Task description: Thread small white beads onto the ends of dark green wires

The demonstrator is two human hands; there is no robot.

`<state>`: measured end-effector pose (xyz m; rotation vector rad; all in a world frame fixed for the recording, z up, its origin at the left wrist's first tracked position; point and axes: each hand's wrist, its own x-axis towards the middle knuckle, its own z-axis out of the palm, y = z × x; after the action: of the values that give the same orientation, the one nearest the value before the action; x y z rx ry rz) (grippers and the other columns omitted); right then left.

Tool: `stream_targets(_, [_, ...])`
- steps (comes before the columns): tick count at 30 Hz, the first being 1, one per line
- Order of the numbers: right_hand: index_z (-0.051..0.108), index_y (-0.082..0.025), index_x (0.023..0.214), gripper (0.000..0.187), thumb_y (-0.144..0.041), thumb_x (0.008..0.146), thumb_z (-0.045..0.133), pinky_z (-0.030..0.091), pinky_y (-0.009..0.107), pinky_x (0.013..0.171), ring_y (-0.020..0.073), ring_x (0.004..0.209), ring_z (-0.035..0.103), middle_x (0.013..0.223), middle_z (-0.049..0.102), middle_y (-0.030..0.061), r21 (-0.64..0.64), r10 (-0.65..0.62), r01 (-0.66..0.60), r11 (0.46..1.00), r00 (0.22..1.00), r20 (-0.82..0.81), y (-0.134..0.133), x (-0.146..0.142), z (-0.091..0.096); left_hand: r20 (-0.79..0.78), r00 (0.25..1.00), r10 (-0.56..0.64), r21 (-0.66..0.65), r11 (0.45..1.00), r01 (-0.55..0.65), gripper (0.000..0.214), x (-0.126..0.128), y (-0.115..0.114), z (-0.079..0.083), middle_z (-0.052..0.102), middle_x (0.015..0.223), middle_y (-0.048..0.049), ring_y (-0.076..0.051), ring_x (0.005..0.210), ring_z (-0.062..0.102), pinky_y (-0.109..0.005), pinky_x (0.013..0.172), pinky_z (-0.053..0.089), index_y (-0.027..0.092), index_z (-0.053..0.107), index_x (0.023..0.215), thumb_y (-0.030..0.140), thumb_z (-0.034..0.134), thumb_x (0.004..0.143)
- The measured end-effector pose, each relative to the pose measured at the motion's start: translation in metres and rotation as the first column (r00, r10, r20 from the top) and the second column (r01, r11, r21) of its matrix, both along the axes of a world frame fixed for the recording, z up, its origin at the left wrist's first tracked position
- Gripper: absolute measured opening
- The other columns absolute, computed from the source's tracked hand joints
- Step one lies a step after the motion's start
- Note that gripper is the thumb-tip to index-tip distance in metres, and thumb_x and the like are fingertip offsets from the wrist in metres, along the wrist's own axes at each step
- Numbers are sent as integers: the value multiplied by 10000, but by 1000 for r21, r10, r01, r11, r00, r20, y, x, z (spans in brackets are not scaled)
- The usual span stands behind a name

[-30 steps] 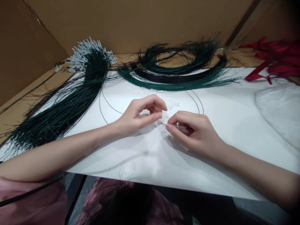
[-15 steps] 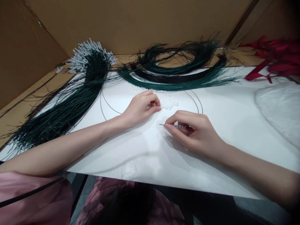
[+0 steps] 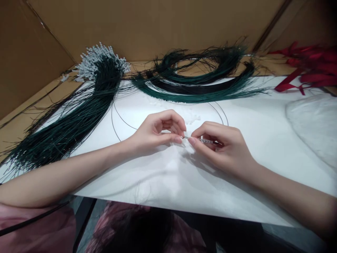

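My right hand [image 3: 222, 142] pinches a thin wire strung with small white beads [image 3: 206, 141], its tip pointing left. At that tip, the thumb and forefinger of my left hand [image 3: 164, 130] are closed on what looks like a small white bead, mostly hidden by the fingertips. Just behind both hands, a loose scatter of tiny white beads [image 3: 193, 117] lies on the white sheet [image 3: 126, 175]. Whether the pinched bead is on the wire, I cannot tell.
Left stands a thick bundle of dark green wires [image 3: 79, 119] with white beaded ends [image 3: 98, 65]. Curved green wire bundles [image 3: 200, 93] lie at the back, before a cardboard wall [image 3: 163, 28]. Red ribbon [image 3: 313, 70] and a clear plastic bag [image 3: 313, 119] are at right.
My left hand has come from the bead scatter toward me and right, meeting the wire tip. My right hand has shifted only slightly, still holding the beaded wire.
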<state>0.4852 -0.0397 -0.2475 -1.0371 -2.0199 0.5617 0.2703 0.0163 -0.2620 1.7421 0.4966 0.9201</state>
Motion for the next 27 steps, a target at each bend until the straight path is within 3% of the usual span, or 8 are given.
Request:
stream_targets(7, [618,-204,744,166,-146,899,625,312,264,465,93,521,437,648,572,-12,40,29,-28,999,999,-23,-2,0,1,48,999,-26,-84,996,30,268,1,-1,-1,720,826,-17,-97,757,693,-188,727,572,164,673,924,142,856,729])
stream_targets(27, [626,-205,745,164,-136,892,649,341,262,496,92,530,454,641,561,-19,70,65,-63,996,998,-25,-1,-1,-3,73,996,-52,-61,997,57,277,1,0,-1,711,815,-10,-87,744,694,-161,714,570,151,687,927,80,850,715])
